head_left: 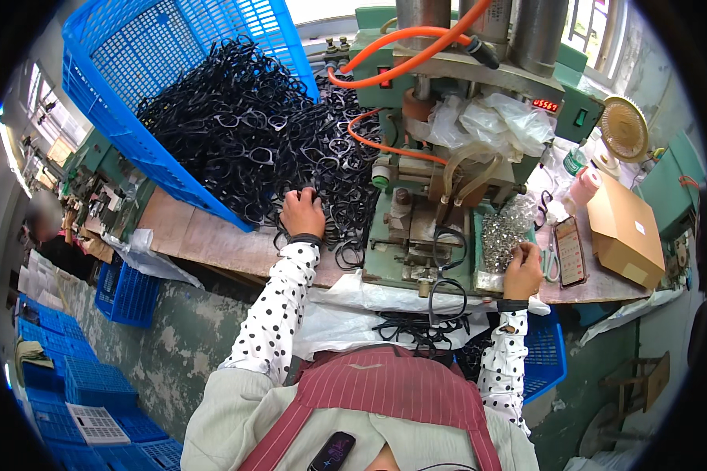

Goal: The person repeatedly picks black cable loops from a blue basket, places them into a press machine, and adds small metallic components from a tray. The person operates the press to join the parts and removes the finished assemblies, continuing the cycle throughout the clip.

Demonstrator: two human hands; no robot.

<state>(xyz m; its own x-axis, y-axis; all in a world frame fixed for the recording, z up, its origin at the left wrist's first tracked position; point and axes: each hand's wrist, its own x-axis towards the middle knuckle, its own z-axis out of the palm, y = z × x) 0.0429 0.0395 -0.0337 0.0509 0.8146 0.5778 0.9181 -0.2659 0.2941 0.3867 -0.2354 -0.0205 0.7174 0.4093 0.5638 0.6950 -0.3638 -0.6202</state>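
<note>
My left hand (pixel 302 213) is at the near edge of a large heap of black eyeglass frames (pixel 243 133). Its fingers are curled in among the frames, and what they grip is hidden. On the right, my right hand (pixel 523 273) has its fingers pinched together beside a tray of small shiny metal parts (pixel 507 242); anything between them is too small to make out. Between the hands stands a green press machine (pixel 393 255). A single dark eyeglass frame (pixel 448 308) hangs at the front of its fixture.
A tipped blue plastic crate (pixel 165 177) backs the heap. Right of the tray are a phone-like device (pixel 569 251), scissors with pale handles (pixel 551 265) and a cardboard box (pixel 624 231). Orange hoses (pixel 416 33) loop over the machine. More frames (pixel 424 330) lie below the table edge, near another blue crate (pixel 543 353).
</note>
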